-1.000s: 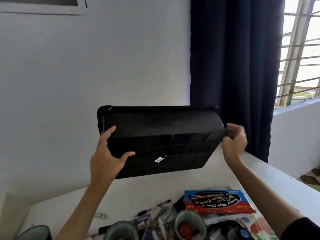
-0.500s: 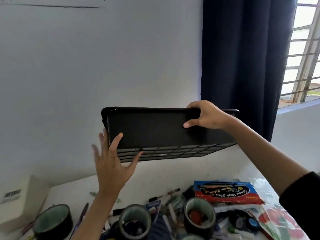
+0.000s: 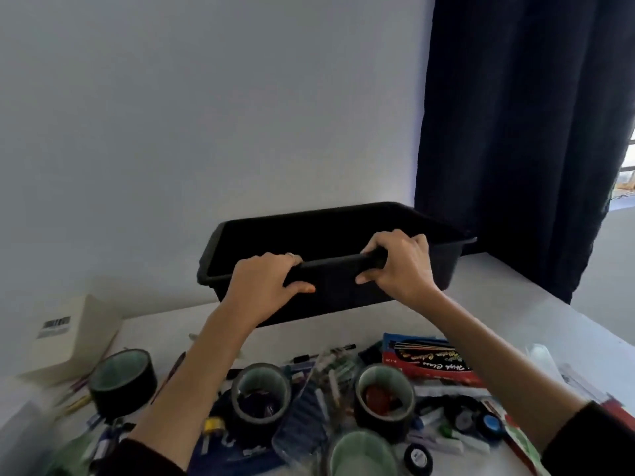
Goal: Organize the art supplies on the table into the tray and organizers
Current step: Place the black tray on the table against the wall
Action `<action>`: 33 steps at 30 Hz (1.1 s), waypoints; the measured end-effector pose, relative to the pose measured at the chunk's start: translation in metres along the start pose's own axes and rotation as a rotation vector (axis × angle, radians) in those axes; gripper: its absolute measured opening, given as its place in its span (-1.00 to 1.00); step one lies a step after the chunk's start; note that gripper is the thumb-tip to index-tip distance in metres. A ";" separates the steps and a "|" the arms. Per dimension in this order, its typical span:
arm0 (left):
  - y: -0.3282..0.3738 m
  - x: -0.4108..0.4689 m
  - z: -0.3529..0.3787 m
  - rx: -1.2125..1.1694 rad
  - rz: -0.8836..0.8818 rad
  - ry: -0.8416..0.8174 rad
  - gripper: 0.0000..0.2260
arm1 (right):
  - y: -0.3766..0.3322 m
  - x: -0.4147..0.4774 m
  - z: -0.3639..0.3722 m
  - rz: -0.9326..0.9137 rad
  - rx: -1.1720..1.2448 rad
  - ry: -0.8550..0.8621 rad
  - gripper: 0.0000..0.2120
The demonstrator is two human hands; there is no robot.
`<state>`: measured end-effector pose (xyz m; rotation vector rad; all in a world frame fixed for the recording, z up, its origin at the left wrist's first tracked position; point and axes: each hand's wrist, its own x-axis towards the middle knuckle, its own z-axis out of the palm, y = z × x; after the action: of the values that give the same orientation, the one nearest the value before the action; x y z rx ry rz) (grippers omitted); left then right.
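A black plastic tray (image 3: 443, 261) stands right side up at the back of the white table (image 3: 515, 321), against the wall. My left hand (image 3: 264, 290) and my right hand (image 3: 400, 266) both grip its near rim, fingers over the edge and thumbs on the outer wall. Whether its base rests fully on the table is hidden by my arms. In front lies a heap of art supplies: a red and blue watercolour box (image 3: 426, 359), markers, pens and small paint pots (image 3: 417, 456).
Three black tape rolls (image 3: 120, 383) (image 3: 259, 395) (image 3: 383, 396) stand among the clutter. A cream box with a barcode (image 3: 65, 341) sits at the left. A dark curtain (image 3: 522, 132) hangs at the right, and the table's right edge runs diagonally there.
The tray was held up on edge with its underside showing; it has been turned right side up and lowered toward the table. Both hands moved to its near rim.
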<state>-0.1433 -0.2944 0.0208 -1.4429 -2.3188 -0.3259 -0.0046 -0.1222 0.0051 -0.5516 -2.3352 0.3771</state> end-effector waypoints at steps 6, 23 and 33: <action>0.004 -0.021 0.052 -0.041 0.095 0.154 -0.76 | 0.029 -0.024 0.051 0.014 0.027 0.058 -0.63; -0.015 -0.043 0.150 -0.214 -0.103 -0.067 -0.75 | 0.063 -0.040 0.114 -0.053 -0.077 -0.259 -0.62; -0.020 -0.038 0.144 -0.293 -0.049 -0.164 -0.73 | 0.080 -0.037 0.104 -0.125 -0.163 -0.371 -0.80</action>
<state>-0.1754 -0.2776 -0.1255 -1.6020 -2.5237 -0.6035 -0.0286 -0.0825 -0.1232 -0.4368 -2.7608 0.2479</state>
